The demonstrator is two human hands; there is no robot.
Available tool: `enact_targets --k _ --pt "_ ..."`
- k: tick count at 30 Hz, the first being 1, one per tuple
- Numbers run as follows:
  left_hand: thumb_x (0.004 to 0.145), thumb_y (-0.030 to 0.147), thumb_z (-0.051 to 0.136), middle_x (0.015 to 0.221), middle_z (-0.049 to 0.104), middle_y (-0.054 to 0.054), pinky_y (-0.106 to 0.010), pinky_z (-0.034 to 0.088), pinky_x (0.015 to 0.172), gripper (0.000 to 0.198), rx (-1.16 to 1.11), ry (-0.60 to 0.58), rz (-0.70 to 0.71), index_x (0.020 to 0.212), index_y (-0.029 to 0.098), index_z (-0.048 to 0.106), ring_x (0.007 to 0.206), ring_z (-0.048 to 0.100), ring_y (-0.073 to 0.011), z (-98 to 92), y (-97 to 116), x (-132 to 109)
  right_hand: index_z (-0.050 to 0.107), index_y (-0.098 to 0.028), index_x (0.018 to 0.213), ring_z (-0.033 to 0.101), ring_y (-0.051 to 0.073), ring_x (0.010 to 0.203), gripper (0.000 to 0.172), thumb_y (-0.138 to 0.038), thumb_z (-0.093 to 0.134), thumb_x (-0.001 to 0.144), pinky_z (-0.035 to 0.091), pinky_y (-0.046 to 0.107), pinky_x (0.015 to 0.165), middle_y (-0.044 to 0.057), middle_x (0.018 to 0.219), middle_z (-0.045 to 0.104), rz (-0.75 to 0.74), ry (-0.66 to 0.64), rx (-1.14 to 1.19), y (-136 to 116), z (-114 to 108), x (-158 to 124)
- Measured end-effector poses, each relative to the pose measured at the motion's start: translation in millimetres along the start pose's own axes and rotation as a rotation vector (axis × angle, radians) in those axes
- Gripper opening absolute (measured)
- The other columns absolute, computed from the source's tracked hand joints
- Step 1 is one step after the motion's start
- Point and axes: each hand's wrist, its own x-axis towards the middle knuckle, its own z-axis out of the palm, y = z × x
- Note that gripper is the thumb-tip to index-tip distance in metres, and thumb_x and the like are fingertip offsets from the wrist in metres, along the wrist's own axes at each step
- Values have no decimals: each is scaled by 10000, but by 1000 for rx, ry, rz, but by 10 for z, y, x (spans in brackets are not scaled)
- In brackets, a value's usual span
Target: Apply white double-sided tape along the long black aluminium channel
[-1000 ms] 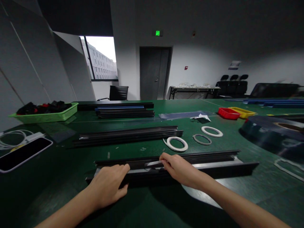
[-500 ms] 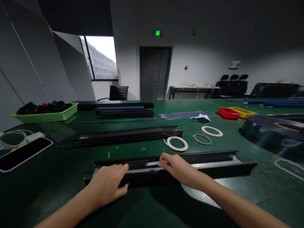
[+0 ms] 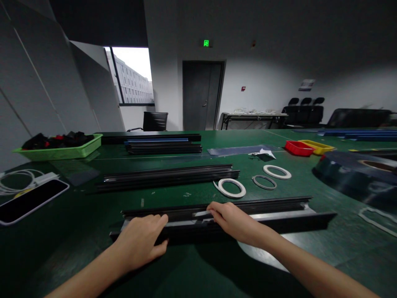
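A long black channel profile (image 3: 285,223) with a pale inner face lies across the table in front of me. My left hand (image 3: 141,240) is wrapped over its left part, fingers inside and thumb on the near wall. My right hand (image 3: 234,219) reaches into the middle of the channel. Its thumb and index finger pinch a thin white strip (image 3: 202,214), whose free end points left. The other fingers of that hand are curled, and part of the strip is hidden by them.
Behind the profile are more black profiles (image 3: 167,177), white tape rolls (image 3: 231,188) and a thin grey ring (image 3: 264,182). A phone (image 3: 32,202) and a green basket (image 3: 62,154) stand left. Red (image 3: 298,149) and yellow (image 3: 318,147) trays and a large film roll (image 3: 353,178) are right.
The white strip in my right fingers has tilted slightly, its free end shifting a little right. My left hand and the profile have stayed put.
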Motion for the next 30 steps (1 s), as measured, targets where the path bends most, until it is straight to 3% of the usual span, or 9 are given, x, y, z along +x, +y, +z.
enact_targets --k 4,15,30 --pt "805 366 431 906 626 -53 -342 436 733 240 0 -4 1 979 215 500 836 584 -223 -5 -6 -9 605 -183 965 583 167 748 281 -294 357 893 374 256 679 66 814 640 17 -3 3 -19 -14 -6" --pt "807 362 426 908 627 -53 -337 440 711 228 30 0 8 965 218 504 839 582 -224 8 -11 0 560 -192 872 549 162 700 208 -361 439 860 342 244 599 34 751 609 30 37 37 16 3 25" --pt "822 336 429 953 614 -65 -338 456 724 258 75 19 41 1028 209 516 863 570 -219 1 1 -9 551 -175 811 542 137 629 281 -319 331 911 315 241 582 41 697 589 24 -31 -50 6 -9 11"
